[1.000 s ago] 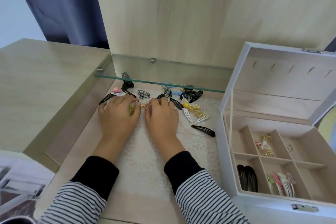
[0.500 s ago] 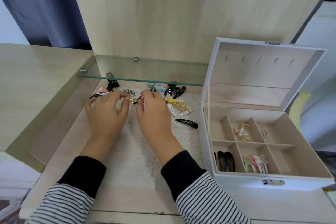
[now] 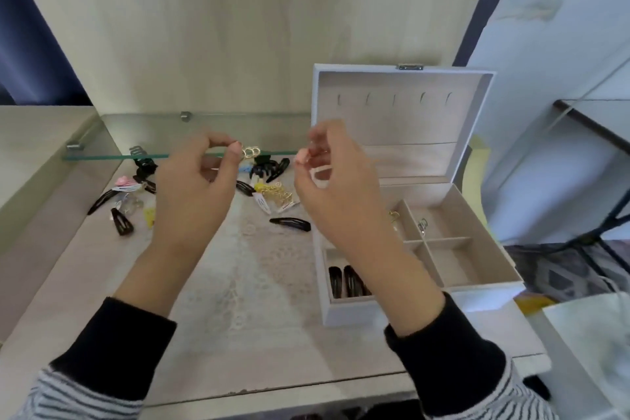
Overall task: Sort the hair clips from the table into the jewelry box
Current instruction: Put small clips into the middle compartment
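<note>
My left hand point(image 3: 194, 191) is raised above the table and pinches a small gold ring-shaped clip point(image 3: 251, 151) between thumb and forefinger. My right hand point(image 3: 335, 187) is also raised, in front of the open white jewelry box point(image 3: 484, 286), and holds a small pink-and-white clip point(image 3: 315, 165) in its fingers. Two black snap clips point(image 3: 346, 281) lie in the box's front left compartment. Loose clips stay on the table: a black snap clip point(image 3: 290, 224), a gold bunch point(image 3: 278, 194), a black claw clip point(image 3: 260, 165).
A glass shelf point(image 3: 102, 156) juts out over the back of the table, just above the clip pile. More black and pink clips point(image 3: 119, 201) lie at the left. The box lid point(image 3: 402, 106) stands upright. A lace mat point(image 3: 245, 266) covers the table's middle.
Both hands have lifted off the table, each with a small clip, and moved apart. The right hand has shifted toward the box. The camera view has swung right.
</note>
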The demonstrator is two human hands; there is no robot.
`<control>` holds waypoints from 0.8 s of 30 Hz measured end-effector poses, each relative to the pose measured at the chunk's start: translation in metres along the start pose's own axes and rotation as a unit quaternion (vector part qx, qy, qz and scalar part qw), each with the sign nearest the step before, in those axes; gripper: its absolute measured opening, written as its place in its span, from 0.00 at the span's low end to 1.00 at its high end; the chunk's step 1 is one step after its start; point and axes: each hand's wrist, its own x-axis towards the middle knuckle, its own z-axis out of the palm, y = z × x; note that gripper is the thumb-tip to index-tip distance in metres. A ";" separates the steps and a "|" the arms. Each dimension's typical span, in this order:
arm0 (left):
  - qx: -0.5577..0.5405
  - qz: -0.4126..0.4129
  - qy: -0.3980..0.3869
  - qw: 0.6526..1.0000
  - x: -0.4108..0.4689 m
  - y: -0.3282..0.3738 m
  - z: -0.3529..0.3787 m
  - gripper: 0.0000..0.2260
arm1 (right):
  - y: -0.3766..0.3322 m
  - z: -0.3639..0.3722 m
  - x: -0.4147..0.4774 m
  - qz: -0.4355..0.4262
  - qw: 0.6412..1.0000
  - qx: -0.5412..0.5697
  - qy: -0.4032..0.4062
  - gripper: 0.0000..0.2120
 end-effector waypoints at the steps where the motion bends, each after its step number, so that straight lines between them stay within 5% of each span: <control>1: -0.005 0.002 -0.010 1.000 -0.001 0.008 0.004 0.02 | 0.010 -0.012 -0.001 0.013 1.000 -0.015 -0.006 0.10; 12: -0.070 0.029 -0.128 0.989 -0.027 0.045 0.066 0.03 | 0.104 -0.083 -0.006 0.073 0.937 -0.268 -0.212 0.05; 19: -0.051 0.053 -0.166 0.983 -0.036 0.042 0.094 0.01 | 0.118 -0.078 -0.004 0.011 0.904 -0.370 -0.213 0.06; 24: -0.038 0.056 -0.182 0.981 -0.040 0.041 0.101 0.02 | 0.123 -0.086 -0.006 0.031 0.917 -0.334 -0.218 0.08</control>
